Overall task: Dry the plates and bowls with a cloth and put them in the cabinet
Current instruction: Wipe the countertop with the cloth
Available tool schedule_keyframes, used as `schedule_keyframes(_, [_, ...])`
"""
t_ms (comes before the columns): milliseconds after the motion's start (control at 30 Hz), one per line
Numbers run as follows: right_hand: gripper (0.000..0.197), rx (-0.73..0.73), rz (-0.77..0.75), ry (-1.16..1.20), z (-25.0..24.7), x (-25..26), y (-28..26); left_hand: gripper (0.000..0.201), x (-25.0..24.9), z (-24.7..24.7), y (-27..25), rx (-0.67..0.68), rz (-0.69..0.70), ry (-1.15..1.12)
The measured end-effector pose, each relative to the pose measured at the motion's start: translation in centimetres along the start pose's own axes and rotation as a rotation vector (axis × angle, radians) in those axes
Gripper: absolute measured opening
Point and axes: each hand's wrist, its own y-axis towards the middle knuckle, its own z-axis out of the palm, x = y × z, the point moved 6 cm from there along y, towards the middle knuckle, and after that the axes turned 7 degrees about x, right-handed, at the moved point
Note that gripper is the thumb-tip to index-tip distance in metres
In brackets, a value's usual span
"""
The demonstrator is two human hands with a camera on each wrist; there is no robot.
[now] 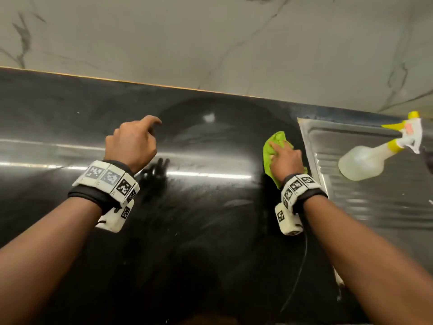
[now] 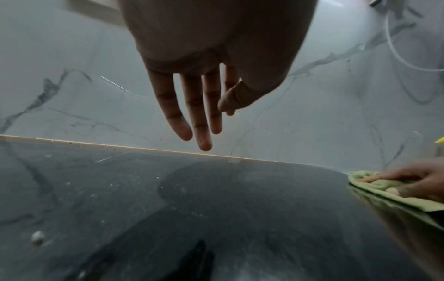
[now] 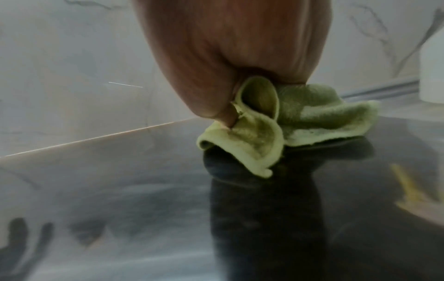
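A crumpled green cloth point(image 1: 273, 144) point(image 2: 382, 189) point(image 3: 312, 110) lies on the glossy black countertop point(image 1: 199, 219), just left of the steel sink. My right hand point(image 1: 284, 158) point(image 3: 228, 57) lies on top of it, the index finger stretched over the cloth and the thumb pinching a raised fold against the palm. My left hand point(image 1: 133, 141) point(image 2: 197, 117) hovers over the counter further left, fingers relaxed and apart, holding nothing. No plate, bowl or cabinet is in view.
A steel sink drainboard point(image 1: 375, 207) borders the counter on the right, and a white spray bottle point(image 1: 363, 161) with a yellow nozzle lies tipped on it. A marble-patterned wall point(image 1: 210, 43) rises behind the counter. A thin cable point(image 1: 302, 266) runs near my right forearm.
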Motion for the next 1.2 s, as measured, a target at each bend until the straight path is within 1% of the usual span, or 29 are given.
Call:
schedule_keyframes(33, [0.044, 0.002, 0.007, -0.040, 0.2, 1.1, -0.6, 0.042, -0.1, 0.1, -0.8, 0.004, 0.005, -0.005])
schedule_keyframes(67, [0.043, 0.005, -0.012, -0.016, 1.3, 3.6, -1.7, 0.042, -0.3, 0.3, -1.5, 0.009, 0.011, -0.011])
schedule_keyframes(100, [0.042, 0.045, -0.039, 0.038, 2.4, 7.1, -3.5, 0.041, -0.6, 0.5, -2.1, 0.012, 0.016, -0.013])
schedule_keyframes(133, [0.041, 0.086, -0.151, 0.056, 3.8, 11.3, -6.0, 0.041, -1.0, 0.7, -2.8, 0.020, 0.018, -0.011])
schedule_keyframes(200, [0.049, 0.055, -0.495, 0.048, 6.1, 19.4, -12.5, 0.041, -1.8, 1.3, -4.0, 0.030, 0.026, -0.011])
schedule_keyframes(233, [0.052, 0.077, -0.609, 0.024, 7.1, 21.5, -15.7, 0.041, -2.4, 1.6, -4.6, 0.032, 0.033, -0.011])
schedule_keyframes(267, [0.050, 0.138, -0.670, 0.015, 7.8, 21.9, -18.1, 0.041, -2.9, 1.8, -5.1, 0.039, 0.038, -0.005])
schedule_keyframes(300, [0.042, 0.153, -0.720, 0.001, 7.7, 21.0, -19.5, 0.041, -3.6, 2.2, -5.6, 0.049, 0.047, 0.000])
schedule_keyframes(333, [0.035, 0.105, -0.730, 0.023, 6.7, 19.4, -19.9, 0.042, -4.0, 2.5, -6.0, 0.060, 0.053, 0.004])
schedule_keyframes(367, [0.032, 0.030, -0.731, 0.046, 5.3, 17.1, -19.8, 0.042, -4.5, 2.9, -6.5, 0.070, 0.058, 0.005])
schedule_keyframes(400, [0.034, 0.016, -0.648, 0.076, 4.1, 13.8, -19.1, 0.042, -5.1, 3.3, -7.2, 0.077, 0.066, 0.006])
schedule_keyframes(433, [0.036, 0.017, -0.521, 0.078, 3.5, 10.2, -17.6, 0.042, -5.5, 3.6, -7.8, 0.081, 0.074, 0.007])
schedule_keyframes(500, [0.045, 0.077, -0.244, 0.091, 2.1, 1.2, -15.1, 0.041, -6.0, 4.1, -9.2, 0.084, 0.086, 0.004])
schedule_keyframes(533, [0.048, 0.082, -0.110, 0.104, 1.3, -3.2, -14.5, 0.041, -6.0, 4.3, -9.9, 0.081, 0.088, -0.004])
schedule_keyframes(567, [0.048, 0.047, -0.002, 0.116, 0.4, -6.8, -14.5, 0.040, -5.8, 4.4, -10.6, 0.073, 0.089, -0.008])
schedule_keyframes(600, [0.048, -0.010, 0.059, 0.120, -0.1, -9.0, -14.7, 0.040, -5.4, 4.4, -11.2, 0.060, 0.086, -0.009])
schedule_keyframes(633, [0.047, -0.059, 0.085, 0.101, 0.0, -9.7, -15.1, 0.039, -4.8, 4.4, -11.8, 0.049, 0.078, -0.006])
schedule_keyframes(667, [0.045, -0.087, 0.088, 0.065, 0.4, -9.1, -15.4, 0.038, -4.3, 4.4, -12.2, 0.047, 0.068, -0.004])
schedule_keyframes(733, [0.040, -0.112, 0.004, -0.006, 2.3, -4.4, -17.3, 0.035, -3.1, 4.7, -13.1, 0.055, 0.021, 0.021])
schedule_keyframes(800, [0.039, -0.110, -0.182, -0.022, 4.8, 2.1, -20.3, 0.030, -2.5, 5.3, -13.7, 0.064, -0.010, 0.049])
schedule_keyframes(867, [0.044, -0.077, -0.391, 0.009, 6.9, 8.4, -24.1, 0.025, -2.5, 6.0, -14.1, 0.074, -0.019, 0.031])
schedule_keyframes(933, [0.045, 0.049, -0.564, 0.070, 8.4, 12.5, -28.1, 0.025, -2.8, 6.6, -14.3, 0.091, -0.020, 0.014])
schedule_keyframes(967, [0.045, 0.108, -0.632, 0.097, 8.5, 13.3, -29.8, 0.025, -2.9, 6.9, -14.2, 0.101, -0.017, 0.018])
schedule_keyframes(1000, [0.044, 0.126, -0.681, 0.119, 7.9, 13.2, -31.2, 0.026, -3.0, 7.1, -14.2, 0.106, -0.011, 0.023])
schedule_keyframes(1033, [0.042, 0.105, -0.700, 0.143, 7.1, 12.0, -31.9, 0.026, -3.2, 7.2, -14.2, 0.108, -0.002, 0.026])
schedule_keyframes(1067, [0.038, 0.083, -0.671, 0.164, 6.2, 9.8, -31.8, 0.027, -3.4, 7.3, -14.3, 0.109, 0.008, 0.028])
schedule_keyframes(1100, [0.032, 0.071, -0.596, 0.168, 5.9, 6.5, -31.0, 0.027, -3.5, 7.3, -14.5, 0.105, 0.013, 0.029])
schedule_keyframes(1133, [0.032, 0.061, -0.483, 0.164, 5.4, 2.5, -29.9, 0.028, -3.5, 7.3, -14.6, 0.097, 0.016, 0.030])
schedule_keyframes(1200, [0.039, -0.016, -0.281, 0.120, 4.2, -5.9, -28.1, 0.030, -3.1, 6.9, -15.1, 0.079, -0.002, 0.031])
